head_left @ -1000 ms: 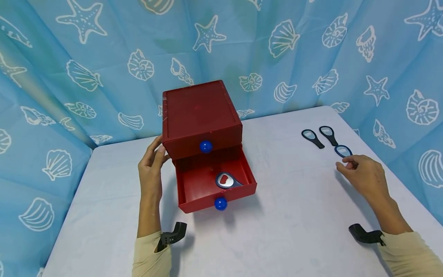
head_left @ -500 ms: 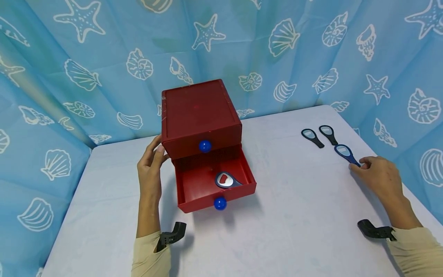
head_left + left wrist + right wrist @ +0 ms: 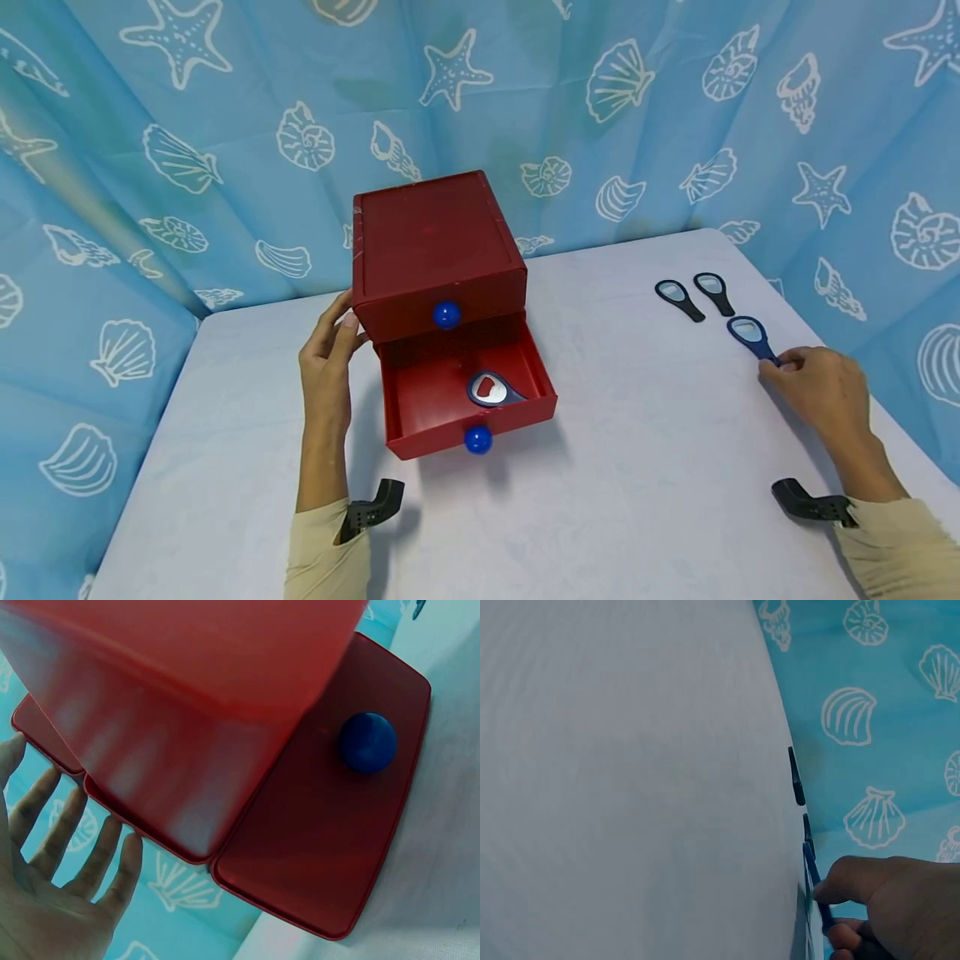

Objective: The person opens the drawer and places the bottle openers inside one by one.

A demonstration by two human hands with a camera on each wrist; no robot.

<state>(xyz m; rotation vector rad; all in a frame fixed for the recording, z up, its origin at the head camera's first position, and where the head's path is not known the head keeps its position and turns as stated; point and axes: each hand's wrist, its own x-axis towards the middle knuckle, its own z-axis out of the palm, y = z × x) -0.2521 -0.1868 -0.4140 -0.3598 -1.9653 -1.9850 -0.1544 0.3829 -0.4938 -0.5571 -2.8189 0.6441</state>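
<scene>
Fingers (image 3: 849, 877) of the right hand (image 3: 821, 385) pinch a blue tool (image 3: 757, 343) — left hand (image 3: 327, 346), fingers spread, beside the red cabinet (image 3: 435, 250).

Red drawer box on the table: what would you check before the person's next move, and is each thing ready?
1. Lower drawer pulled open: ok.
2. Bare space in it beside the navy tool: ok.
3. Right hand pinching the blue tool: ok.
4. Blue tool lifted clear of the table: cannot tell.
5. Left hand touching the red box: cannot tell, contact is unclear.
</scene>
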